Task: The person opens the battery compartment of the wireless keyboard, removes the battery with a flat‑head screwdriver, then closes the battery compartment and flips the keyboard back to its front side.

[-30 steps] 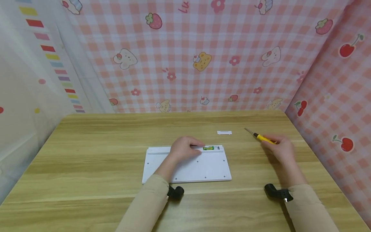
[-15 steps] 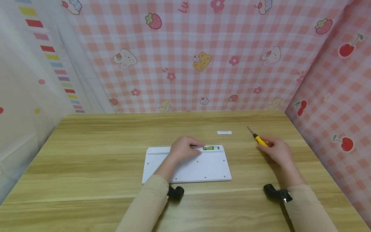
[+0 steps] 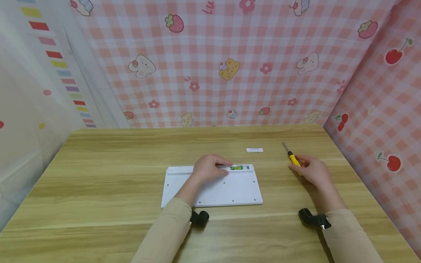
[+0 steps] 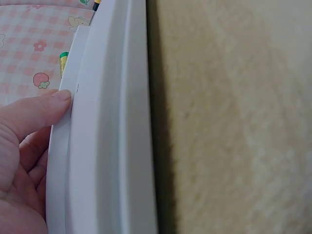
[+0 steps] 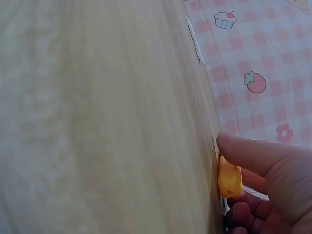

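Yellow handle of the screwdriver [image 3: 294,159] is now inside the right hand [image 3: 312,171], whose fingers curl around it; the metal tip points to the far side of the tabletop [image 3: 98,175]. One second ago this hand was lying more to the right and the tool pointed far-left at a flatter angle; since then the hand has come a little to the left and the shaft has turned more upright in the view. I judge that the person has taken a proper hold and is bringing the tool toward the white panel [image 3: 230,190]. In the right wrist view the thumb and fingers pinch the yellow handle [image 5: 229,178] close to the wood.

The left hand [image 3: 207,168] has not moved: it rests on the far edge of the white panel, fingers curved over it, pressing it down. A green label [image 3: 239,167] shows just right of these fingers. A small white piece [image 3: 254,150] lies apart, farther away, between the panel and the screwdriver
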A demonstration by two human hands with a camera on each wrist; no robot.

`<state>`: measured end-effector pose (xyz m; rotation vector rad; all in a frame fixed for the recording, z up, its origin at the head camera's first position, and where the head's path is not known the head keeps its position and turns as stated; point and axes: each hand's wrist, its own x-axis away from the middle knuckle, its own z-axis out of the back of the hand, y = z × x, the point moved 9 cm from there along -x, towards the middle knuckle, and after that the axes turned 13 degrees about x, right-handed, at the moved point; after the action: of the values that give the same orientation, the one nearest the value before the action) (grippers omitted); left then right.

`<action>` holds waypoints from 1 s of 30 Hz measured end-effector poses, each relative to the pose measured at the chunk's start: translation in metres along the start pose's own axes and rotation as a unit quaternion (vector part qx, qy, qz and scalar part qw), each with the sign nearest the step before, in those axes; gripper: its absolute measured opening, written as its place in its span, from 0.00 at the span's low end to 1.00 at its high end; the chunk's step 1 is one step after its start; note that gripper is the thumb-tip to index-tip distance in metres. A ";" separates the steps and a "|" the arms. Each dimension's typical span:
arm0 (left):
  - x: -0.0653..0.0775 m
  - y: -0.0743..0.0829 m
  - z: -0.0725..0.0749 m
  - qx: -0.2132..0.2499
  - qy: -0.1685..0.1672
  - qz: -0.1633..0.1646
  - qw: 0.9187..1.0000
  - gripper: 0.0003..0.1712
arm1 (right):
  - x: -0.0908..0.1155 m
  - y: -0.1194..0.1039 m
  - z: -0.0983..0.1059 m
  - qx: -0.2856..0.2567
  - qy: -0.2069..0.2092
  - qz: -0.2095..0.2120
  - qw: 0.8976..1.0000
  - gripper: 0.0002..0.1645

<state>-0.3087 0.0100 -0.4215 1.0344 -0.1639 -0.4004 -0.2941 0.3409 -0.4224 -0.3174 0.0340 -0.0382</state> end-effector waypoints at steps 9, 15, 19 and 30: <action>0.000 0.000 0.000 -0.001 -0.001 -0.002 1.000 0.15 | 0.002 0.003 0.002 -0.022 -0.008 -0.003 1.000 0.41; 0.000 0.000 -0.001 0.002 -0.003 0.002 1.000 0.15 | 0.006 0.000 0.015 -0.017 0.010 0.004 1.000 0.39; 0.000 0.001 0.000 0.000 -0.003 -0.001 1.000 0.15 | 0.007 -0.014 0.023 -0.010 0.028 0.028 0.999 0.37; 0.007 0.006 0.003 -0.003 -0.009 -0.024 1.000 0.19 | 0.007 -0.086 0.013 -0.049 0.040 0.134 0.989 0.26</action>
<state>-0.3019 0.0080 -0.4150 1.0308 -0.1545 -0.4548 -0.2896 0.2628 -0.3829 -0.4074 0.1572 0.2178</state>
